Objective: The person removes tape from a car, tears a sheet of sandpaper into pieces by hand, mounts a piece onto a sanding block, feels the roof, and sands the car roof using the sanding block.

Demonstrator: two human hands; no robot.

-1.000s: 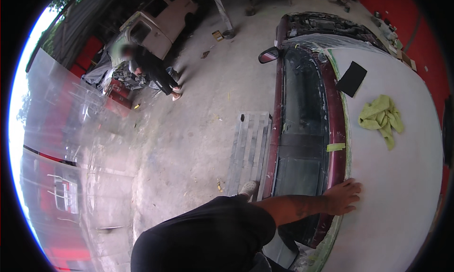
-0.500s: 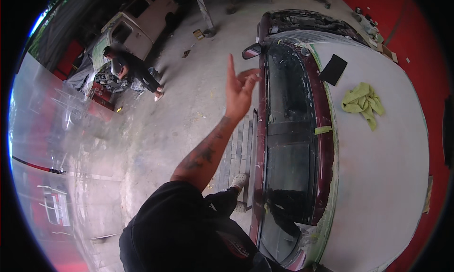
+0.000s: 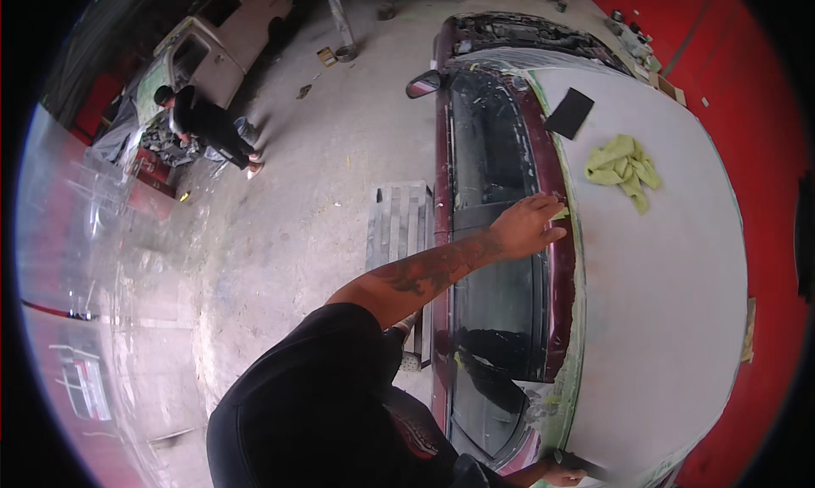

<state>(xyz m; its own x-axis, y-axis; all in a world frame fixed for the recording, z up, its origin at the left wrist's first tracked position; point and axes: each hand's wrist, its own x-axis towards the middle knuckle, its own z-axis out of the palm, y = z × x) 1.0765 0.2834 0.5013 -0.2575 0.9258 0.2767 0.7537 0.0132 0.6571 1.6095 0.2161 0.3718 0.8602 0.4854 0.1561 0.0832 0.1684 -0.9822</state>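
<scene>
My left hand (image 3: 528,225) reaches across the dark red car's side window to the maroon roof rail. Its fingers are stretched out, and they cover part of a strip of yellow-green tape (image 3: 560,212). At the lower edge, my right hand (image 3: 560,473) is closed on a dark flat pad (image 3: 586,465) beside the rear of the roof; the pad is smeared and partly cut off. A pale, sanded-looking roof (image 3: 662,301) spreads to the right of my left hand. On it lie a crumpled yellow-green cloth (image 3: 622,170) and a black rectangular sheet (image 3: 570,113).
A slatted metal platform (image 3: 395,225) stands against the car's side, with my shoe on it. A side mirror (image 3: 424,84) juts out ahead. Another person (image 3: 208,127) bends beside a pale van (image 3: 208,59) at the far left. Clear plastic sheeting (image 3: 93,259) hangs at left.
My left hand has come down from the air onto the roof rail by the tape. My right hand with the dark pad has entered at the bottom. The view has shifted slightly.
</scene>
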